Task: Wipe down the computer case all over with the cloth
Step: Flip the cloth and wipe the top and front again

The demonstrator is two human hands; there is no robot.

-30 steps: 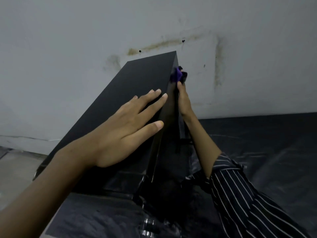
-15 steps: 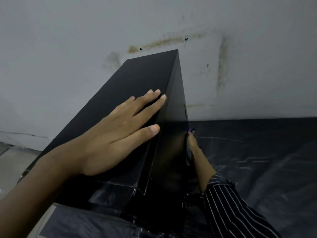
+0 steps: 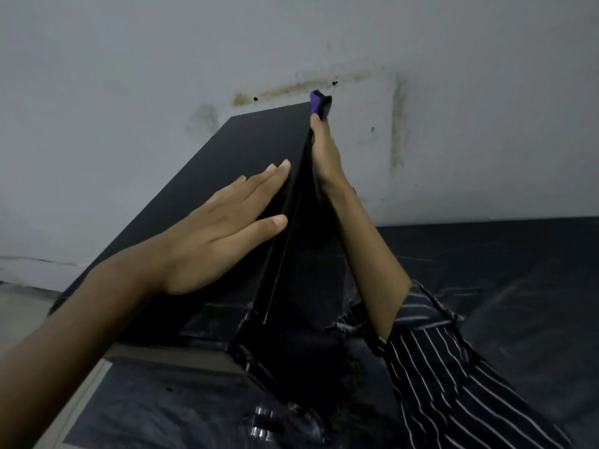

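Tall black box-shaped computer case [image 3: 227, 176] stands on black plastic sheeting [image 3: 486, 286]: rigid, likely heavy, slick, best steadied from above. The left hand [image 3: 223, 234] lies spread on top; the right hand [image 3: 324, 153] presses small purple cloth [image 3: 316, 102] at far corner, grip unclear

- You are losing the fingers of the right hand [image 3: 325, 157] behind the far side of the computer case [image 3: 207, 189], so its hold is not reading.
- You are getting only a purple tip of the cloth [image 3: 317, 103] above the case's top corner.
- The striped sleeve [image 3: 453, 384] is running off the bottom edge.
- The case's near lower end is sinking into dark blur.
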